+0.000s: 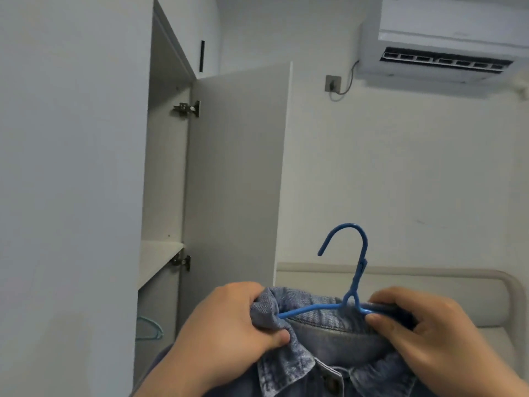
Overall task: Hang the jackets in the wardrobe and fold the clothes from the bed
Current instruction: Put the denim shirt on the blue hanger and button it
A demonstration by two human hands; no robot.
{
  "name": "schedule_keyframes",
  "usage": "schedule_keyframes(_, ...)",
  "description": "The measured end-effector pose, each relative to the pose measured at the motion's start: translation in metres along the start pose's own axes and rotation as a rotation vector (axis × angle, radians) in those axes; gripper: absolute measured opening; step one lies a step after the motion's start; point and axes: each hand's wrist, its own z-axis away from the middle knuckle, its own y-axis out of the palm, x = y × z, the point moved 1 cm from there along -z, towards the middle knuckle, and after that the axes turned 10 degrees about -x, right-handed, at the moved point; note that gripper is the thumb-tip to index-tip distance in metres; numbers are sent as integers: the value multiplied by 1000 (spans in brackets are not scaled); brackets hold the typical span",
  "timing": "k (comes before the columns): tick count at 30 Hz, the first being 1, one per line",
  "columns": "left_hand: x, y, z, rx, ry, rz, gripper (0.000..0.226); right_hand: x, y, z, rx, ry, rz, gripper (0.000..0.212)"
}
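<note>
A blue denim jacket (329, 342) hangs in front of me on a blue plastic hanger (353, 270), whose hook points up and to the left. My left hand (226, 330) grips the jacket's left collar and shoulder over the hanger's left arm. My right hand (429, 330) pinches the hanger's right arm together with the denim. The white wardrobe (71, 181) stands at the left with its door (237, 181) swung open. Its rail is hidden.
Inside the wardrobe there is a shelf (159, 256) and, lower down, a light teal hanger (150, 329). A bed headboard (429, 285) runs along the white wall at the right. An air conditioner (446, 41) is mounted high at the upper right.
</note>
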Motion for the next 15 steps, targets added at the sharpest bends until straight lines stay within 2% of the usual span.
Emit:
schedule_keyframes(7, 64, -13, -10, 15, -86, -44, 43, 11, 78, -15, 66, -11, -58, 51)
schedule_keyframes(12, 106, -7, -20, -14, -130, -86, 33, 6, 131, -22, 131, 28, -122, 43)
schedule_keyframes(15, 129, -3, -28, -31, -169, -101, 38, 3, 158, -28, 153, 44, -156, 39)
